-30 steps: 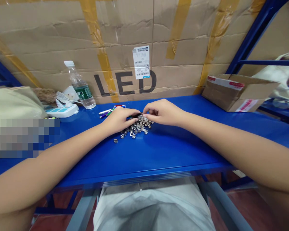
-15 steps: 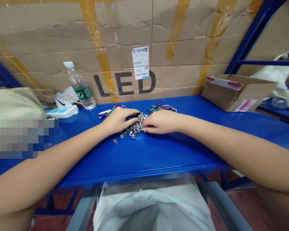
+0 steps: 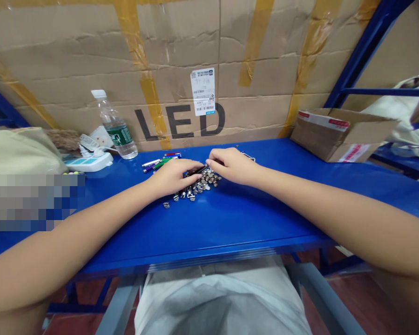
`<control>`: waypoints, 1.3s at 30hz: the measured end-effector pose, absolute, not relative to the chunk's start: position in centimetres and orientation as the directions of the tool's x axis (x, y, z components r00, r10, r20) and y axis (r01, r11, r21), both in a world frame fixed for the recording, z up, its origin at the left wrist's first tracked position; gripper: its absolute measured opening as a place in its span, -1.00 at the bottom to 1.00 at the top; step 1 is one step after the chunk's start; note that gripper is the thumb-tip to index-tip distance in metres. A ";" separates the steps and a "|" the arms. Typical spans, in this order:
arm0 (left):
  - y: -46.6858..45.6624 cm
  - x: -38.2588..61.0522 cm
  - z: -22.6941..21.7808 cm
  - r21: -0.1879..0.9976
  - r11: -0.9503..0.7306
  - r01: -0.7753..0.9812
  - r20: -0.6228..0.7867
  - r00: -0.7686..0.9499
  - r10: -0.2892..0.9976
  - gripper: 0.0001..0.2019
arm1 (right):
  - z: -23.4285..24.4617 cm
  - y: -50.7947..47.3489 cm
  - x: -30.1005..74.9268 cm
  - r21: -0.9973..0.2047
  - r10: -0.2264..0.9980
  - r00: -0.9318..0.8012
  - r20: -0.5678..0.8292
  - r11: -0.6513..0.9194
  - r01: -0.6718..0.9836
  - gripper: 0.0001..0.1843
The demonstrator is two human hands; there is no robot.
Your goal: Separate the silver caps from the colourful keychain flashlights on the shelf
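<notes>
Hold the dark stick (image 3: pixel 197 170) steady, pinched in the left hand (image 3: pixel 174 176) at mid-frame over the loose metal bits (image 3: pixel 211 179), and work gently at its end with the right hand (image 3: pixel 233 165), fingertips bent inward, grasp too hidden to tell.

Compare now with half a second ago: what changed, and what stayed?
The right hand moved up and forward, from the small metal pieces to beside the left hand, now hiding most of the colourful bundle. Whether it picked anything up is hidden. The left hand, holding a dark slim item, stayed, as did the bottle and open box.
</notes>
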State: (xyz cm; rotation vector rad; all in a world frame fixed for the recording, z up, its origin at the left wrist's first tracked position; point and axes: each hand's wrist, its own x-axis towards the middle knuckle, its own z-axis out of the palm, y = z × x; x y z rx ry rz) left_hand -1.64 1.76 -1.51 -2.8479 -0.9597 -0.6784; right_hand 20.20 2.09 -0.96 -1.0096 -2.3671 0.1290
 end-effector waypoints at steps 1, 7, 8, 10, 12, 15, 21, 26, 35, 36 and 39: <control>1.8 -1.6 -1.5 0.084 -0.806 0.586 0.424 0.711 0.561 -0.68 | -1.0 2.1 20.1 -0.293 0.688 -0.565 0.455 0.715 0.635 -0.71; 2.1 -1.7 -1.7 0.086 -0.812 0.577 0.420 0.719 0.554 -0.67 | -0.9 2.4 20.4 -0.292 0.659 -0.633 0.406 0.750 0.594 -0.73; 2.1 -1.8 -1.7 0.086 -0.814 0.574 0.425 0.718 0.551 -0.67 | -0.8 2.4 20.5 -0.280 0.651 -0.646 0.399 0.757 0.591 -0.73; 2.1 -1.8 -1.6 0.088 -0.820 0.565 0.431 0.721 0.543 -0.67 | -0.7 2.5 20.7 -0.247 0.637 -0.667 0.387 0.769 0.590 -0.74; 2.0 -1.7 -1.5 0.091 -0.825 0.558 0.431 0.725 0.537 -0.66 | -0.6 2.5 21.0 -0.222 0.616 -0.698 0.364 0.786 0.578 -0.77; 1.8 -1.7 -1.2 0.096 -0.824 0.558 0.435 0.721 0.539 -0.67 | -0.3 2.7 21.5 -0.211 0.593 -0.747 0.301 0.805 0.554 -0.80; 1.7 -1.8 -1.3 0.021 -0.848 0.530 0.437 0.758 0.484 -0.66 | 0.2 2.3 22.0 -0.048 0.591 -0.773 0.233 0.801 0.597 -0.79; 1.6 -1.9 -1.4 -0.037 -0.875 0.483 0.480 0.776 0.409 -0.65 | 0.5 1.3 21.4 0.058 0.570 -0.789 0.230 0.801 0.596 -0.79; 1.2 -1.6 -1.6 -0.113 -0.886 0.449 0.554 0.769 0.319 -0.66 | 0.3 0.7 20.9 0.083 0.552 -0.794 0.254 0.806 0.587 -0.78; 1.2 -1.6 -1.7 -0.120 -0.887 0.446 0.556 0.771 0.312 -0.66 | 0.4 0.8 20.9 0.062 0.547 -0.798 0.253 0.814 0.578 -0.78; 1.2 -1.5 -1.8 -0.112 -0.886 0.450 0.560 0.765 0.318 -0.67 | 0.7 0.9 21.1 -0.028 0.537 -0.810 0.234 0.837 0.547 -0.78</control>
